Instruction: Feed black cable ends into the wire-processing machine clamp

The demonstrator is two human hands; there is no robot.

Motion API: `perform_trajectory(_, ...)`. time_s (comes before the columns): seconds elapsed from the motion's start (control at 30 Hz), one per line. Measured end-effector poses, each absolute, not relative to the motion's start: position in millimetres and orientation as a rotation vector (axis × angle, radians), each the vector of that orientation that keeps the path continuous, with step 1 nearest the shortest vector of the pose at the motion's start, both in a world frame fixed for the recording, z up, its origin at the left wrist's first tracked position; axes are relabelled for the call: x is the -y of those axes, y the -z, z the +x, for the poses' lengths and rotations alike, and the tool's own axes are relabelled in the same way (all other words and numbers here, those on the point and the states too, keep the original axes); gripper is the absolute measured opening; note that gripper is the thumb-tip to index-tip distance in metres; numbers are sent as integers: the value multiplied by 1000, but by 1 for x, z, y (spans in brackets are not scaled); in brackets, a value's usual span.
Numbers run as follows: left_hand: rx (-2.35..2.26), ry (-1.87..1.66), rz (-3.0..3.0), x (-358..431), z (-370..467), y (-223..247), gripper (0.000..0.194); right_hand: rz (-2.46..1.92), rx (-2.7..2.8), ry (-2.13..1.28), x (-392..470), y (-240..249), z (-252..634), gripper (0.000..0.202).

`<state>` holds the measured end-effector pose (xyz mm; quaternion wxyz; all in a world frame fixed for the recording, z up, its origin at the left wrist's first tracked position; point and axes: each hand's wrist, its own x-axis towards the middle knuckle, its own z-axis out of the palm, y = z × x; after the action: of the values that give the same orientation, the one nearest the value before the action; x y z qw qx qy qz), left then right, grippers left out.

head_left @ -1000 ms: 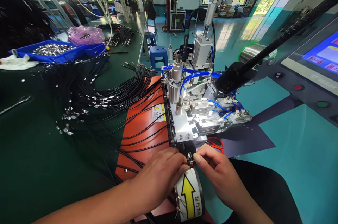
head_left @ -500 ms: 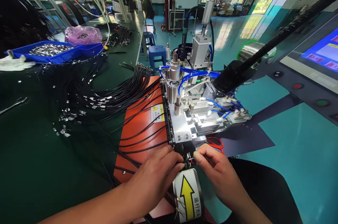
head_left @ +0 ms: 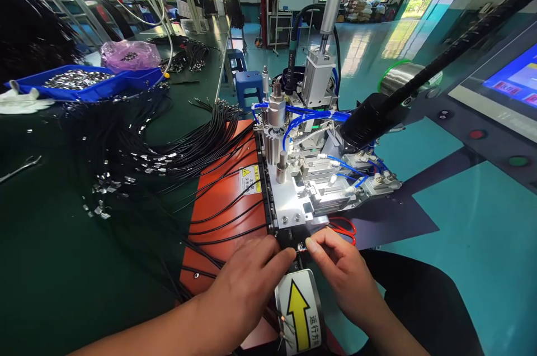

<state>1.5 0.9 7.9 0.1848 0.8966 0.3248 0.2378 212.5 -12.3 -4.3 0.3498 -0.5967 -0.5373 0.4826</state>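
Green table (head_left: 54,266) at left, with a wire (head_left: 301,248) lying crosswise at lower centre between the right hand (head_left: 339,267), pinching its tip, and the left hand (head_left: 254,266), fingers curled, grip hidden.

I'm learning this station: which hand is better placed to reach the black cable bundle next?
Probably the left hand: it sits nearer the black cable bundle; the right hand is farther across.

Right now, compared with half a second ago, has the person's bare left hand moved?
Yes, slightly: against the white sign with a yellow arrow, the left hand has shifted right, toward the right hand.
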Motion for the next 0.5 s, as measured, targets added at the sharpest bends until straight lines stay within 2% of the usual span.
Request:
perform_trajectory(0.1, -902, -707, 2608, -1, 0, -6, 36, -1565, 1424, -1206, 13, 6, 212, 28)
perform_trajectory(0.5, -935, -679, 2628, 2, -1, -2, 34, -1623, 1431, -1174, 13, 10, 208, 29)
